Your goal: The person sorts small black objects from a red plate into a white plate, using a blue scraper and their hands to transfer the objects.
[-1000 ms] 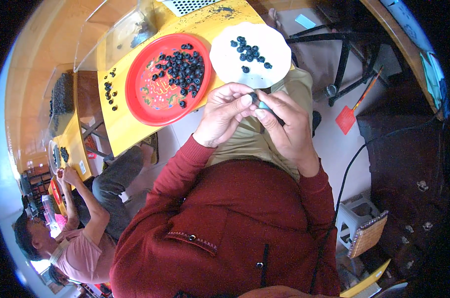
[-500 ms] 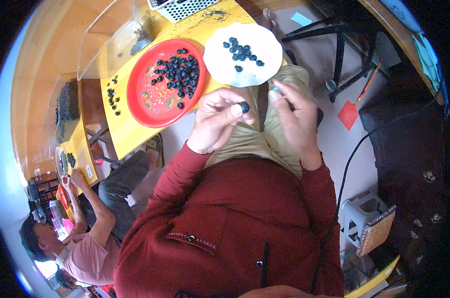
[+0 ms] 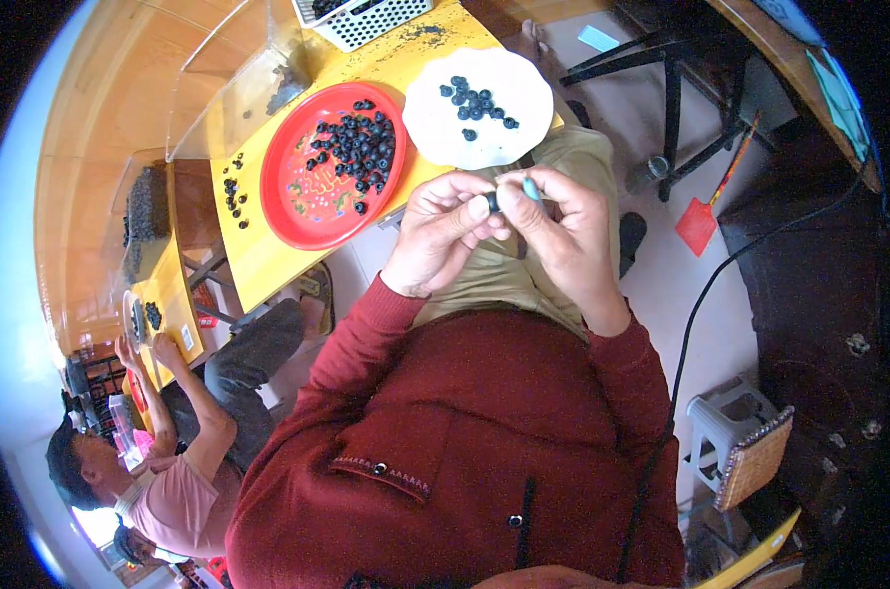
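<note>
My left hand (image 3: 440, 231) pinches a small dark ball-like piece (image 3: 492, 201) between thumb and fingertips, above my lap. Meeting it there, my right hand (image 3: 568, 226) is closed around a slim tool whose teal end (image 3: 531, 188) sticks out between thumb and finger. The rest of the tool is hidden in my fingers. Just beyond my hands stands a white plate with a wavy rim (image 3: 430, 137), bearing several similar dark pieces. Left of it, a red plate (image 3: 293, 228) with a printed pattern carries a larger heap of them.
Both plates rest on a yellow tabletop (image 3: 254, 270), where a row of dark pieces (image 3: 233, 196) lies at the left. A white perforated basket (image 3: 381, 25) stands at the back. A co-worker (image 3: 175, 491) sits at the lower left. A stool (image 3: 730, 432) and a red fly swatter (image 3: 698, 224) are at right.
My right hand has moved left and come up against my left hand at the dark piece. The co-worker's hands have shifted slightly.
</note>
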The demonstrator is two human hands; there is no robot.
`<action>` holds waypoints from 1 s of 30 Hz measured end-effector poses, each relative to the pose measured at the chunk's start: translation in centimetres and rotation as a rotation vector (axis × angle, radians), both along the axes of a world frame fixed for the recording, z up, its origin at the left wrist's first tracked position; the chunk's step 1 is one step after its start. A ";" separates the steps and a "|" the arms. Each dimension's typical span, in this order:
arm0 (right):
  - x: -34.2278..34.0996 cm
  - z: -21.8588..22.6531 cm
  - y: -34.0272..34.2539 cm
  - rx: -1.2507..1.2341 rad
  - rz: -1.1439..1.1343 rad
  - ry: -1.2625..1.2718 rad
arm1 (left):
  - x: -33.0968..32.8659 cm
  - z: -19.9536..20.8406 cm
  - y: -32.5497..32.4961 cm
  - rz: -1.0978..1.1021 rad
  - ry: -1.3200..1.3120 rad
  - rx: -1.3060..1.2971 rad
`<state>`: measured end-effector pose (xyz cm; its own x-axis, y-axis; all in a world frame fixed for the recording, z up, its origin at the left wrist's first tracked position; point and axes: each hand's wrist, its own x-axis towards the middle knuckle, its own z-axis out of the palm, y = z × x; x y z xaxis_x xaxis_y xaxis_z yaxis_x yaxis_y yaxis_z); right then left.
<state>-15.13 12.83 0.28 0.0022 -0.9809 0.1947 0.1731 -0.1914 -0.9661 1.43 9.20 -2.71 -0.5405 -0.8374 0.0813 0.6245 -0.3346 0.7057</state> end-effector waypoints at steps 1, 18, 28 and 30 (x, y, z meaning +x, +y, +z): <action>-0.2 0.2 -0.2 0.030 -0.040 0.022 | 0.0 0.1 0.0 -0.016 0.027 0.004; -1.4 -1.9 0.6 0.171 -0.153 0.046 | 8.2 2.4 -5.7 0.801 -1.334 -0.722; -2.4 -3.8 1.4 0.186 -0.173 0.051 | 6.4 3.5 -9.1 0.667 -1.468 -0.887; -2.3 -4.0 1.6 0.194 -0.193 0.033 | 4.4 3.2 -8.9 0.569 -1.380 -0.951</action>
